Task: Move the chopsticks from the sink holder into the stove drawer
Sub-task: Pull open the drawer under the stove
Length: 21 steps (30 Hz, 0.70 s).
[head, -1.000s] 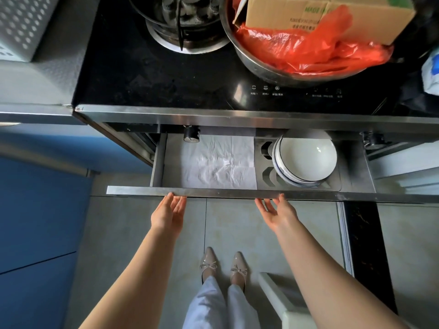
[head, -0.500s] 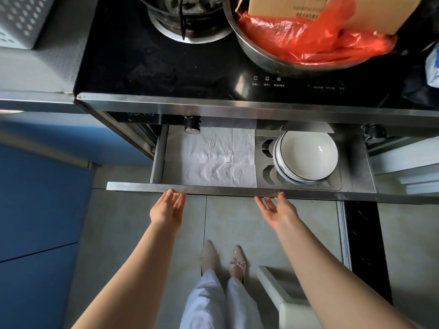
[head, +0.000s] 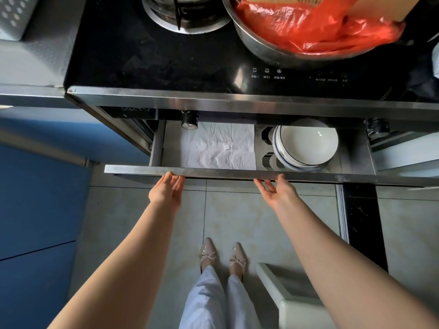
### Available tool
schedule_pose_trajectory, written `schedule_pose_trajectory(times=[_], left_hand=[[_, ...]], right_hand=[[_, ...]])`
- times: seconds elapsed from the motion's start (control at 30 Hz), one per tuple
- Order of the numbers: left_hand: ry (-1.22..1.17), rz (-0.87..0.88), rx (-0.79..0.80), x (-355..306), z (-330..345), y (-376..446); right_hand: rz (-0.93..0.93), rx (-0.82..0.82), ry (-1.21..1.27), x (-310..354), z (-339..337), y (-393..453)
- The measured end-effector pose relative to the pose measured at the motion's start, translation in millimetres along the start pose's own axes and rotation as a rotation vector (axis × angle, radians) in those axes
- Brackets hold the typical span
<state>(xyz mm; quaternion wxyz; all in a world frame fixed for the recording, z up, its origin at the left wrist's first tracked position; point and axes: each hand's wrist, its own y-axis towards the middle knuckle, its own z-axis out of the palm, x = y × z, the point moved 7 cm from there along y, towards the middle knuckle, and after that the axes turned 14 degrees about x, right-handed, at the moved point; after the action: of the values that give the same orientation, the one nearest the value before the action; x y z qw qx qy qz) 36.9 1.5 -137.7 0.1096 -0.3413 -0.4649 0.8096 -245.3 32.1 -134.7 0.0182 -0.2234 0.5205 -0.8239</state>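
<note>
The stove drawer [head: 225,173] stands pulled out below the black stove top [head: 166,62]. A creased white paper liner [head: 218,146] covers its left part, and stacked white bowls [head: 308,143] sit in a metal rack on the right. My left hand [head: 166,192] and my right hand [head: 278,193] are palm-up with fingers spread, fingertips touching the underside of the drawer's front strip. Neither hand holds anything. No chopsticks and no sink holder are in view.
A steel basin [head: 261,51] with a red plastic bag [head: 308,24] sits on the stove. A burner knob [head: 189,119] pokes out above the drawer. Blue cabinet doors [head: 35,210] are to the left, and a white plastic object [head: 292,302] stands on the floor by my right leg.
Both hands stay at the drawer's front edge. The view has tilted slightly, and the drawer looks a little less far out than before.
</note>
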Motion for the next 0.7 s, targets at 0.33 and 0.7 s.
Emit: schedule_pose_trajectory(times=[0.33,0.7], left_hand=[[0.017,-0.081,0.075,0.1,2.2,-1.2],[0.073,-0.057,0.21,-15.4,-24.4,-92.8]], right_hand=[[0.08,0.052,-0.025,4.2,6.3,-8.9],[0.153,0.232,-0.4,23.2,13.0,-101.4]])
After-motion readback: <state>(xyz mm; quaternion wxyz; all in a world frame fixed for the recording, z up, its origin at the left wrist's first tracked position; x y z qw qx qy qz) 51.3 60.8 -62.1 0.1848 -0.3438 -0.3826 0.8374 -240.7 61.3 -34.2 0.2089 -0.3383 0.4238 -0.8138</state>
